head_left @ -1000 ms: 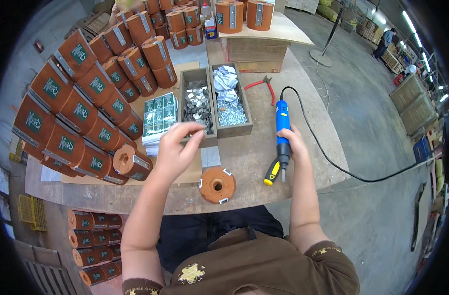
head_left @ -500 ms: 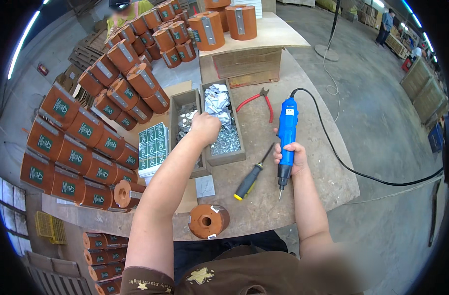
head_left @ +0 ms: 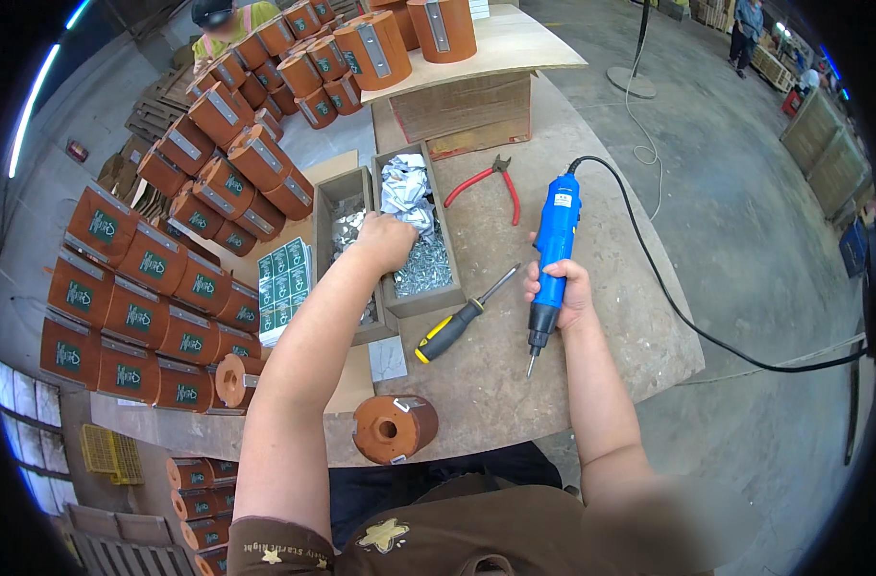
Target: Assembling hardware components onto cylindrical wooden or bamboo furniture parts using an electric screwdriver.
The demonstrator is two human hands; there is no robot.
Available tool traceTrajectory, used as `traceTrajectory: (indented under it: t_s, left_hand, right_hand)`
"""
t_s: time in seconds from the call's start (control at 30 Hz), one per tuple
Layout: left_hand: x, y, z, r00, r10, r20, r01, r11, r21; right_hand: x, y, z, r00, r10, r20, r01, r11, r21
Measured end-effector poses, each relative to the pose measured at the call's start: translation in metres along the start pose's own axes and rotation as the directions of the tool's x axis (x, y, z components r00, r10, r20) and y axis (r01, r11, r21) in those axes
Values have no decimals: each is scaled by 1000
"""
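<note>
My left hand (head_left: 387,242) reaches over the divider between two grey bins, its fingers curled and largely hidden; whether it pinches anything cannot be seen. Small flat metal pieces (head_left: 349,228) lie in the left bin (head_left: 324,221). The right bin (head_left: 444,300) holds many small screws (head_left: 426,264) and crumpled whitish wrapping (head_left: 405,185). My right hand (head_left: 569,290) is wrapped around a blue electric screwdriver (head_left: 558,230), its bit pointing down toward me above the table. Near my body, a brown cylinder with a centre hole (head_left: 395,428) stands on the table edge. A yellow-and-black hand screwdriver (head_left: 452,328) lies between my hands.
Red-handled pliers (head_left: 491,182) lie beyond the hand screwdriver. Stacked brown cylinders with green labels (head_left: 140,315) fill the left side, beside a stack of green label sheets (head_left: 286,283). A raised board (head_left: 500,53) bears more cylinders. A black cord (head_left: 683,317) trails right. Another person (head_left: 228,24) is at the far left.
The whole view has shifted slightly. The hand screwdriver on the table has turned, its handle swinging left. Both hands stay about where they were relative to the bins and table.
</note>
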State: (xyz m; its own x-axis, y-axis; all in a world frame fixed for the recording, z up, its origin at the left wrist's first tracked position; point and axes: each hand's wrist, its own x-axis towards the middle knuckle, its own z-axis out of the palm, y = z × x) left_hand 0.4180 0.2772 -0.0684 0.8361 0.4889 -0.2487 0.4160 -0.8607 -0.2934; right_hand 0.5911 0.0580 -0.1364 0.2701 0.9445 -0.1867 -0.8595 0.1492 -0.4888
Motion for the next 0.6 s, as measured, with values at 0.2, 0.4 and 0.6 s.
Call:
traceTrajectory:
  t_s: [0.2, 0.4, 0.6]
  left_hand:
    - [-3, -3, -13, 998, 6, 57, -2, 998, -63]
    - [-3, -22, -28, 998, 39, -47, -56, 885, -463]
    - [6, -38, -30, 727, -330, -602, 0, 877, -481]
  right_hand:
    - [1, 0, 0, 997, -61, -52, 64, 996, 57]
    - [1, 0, 1, 997, -56, -61, 60, 996, 59]
    - [1, 0, 1, 997, -62, -54, 65, 996, 57]
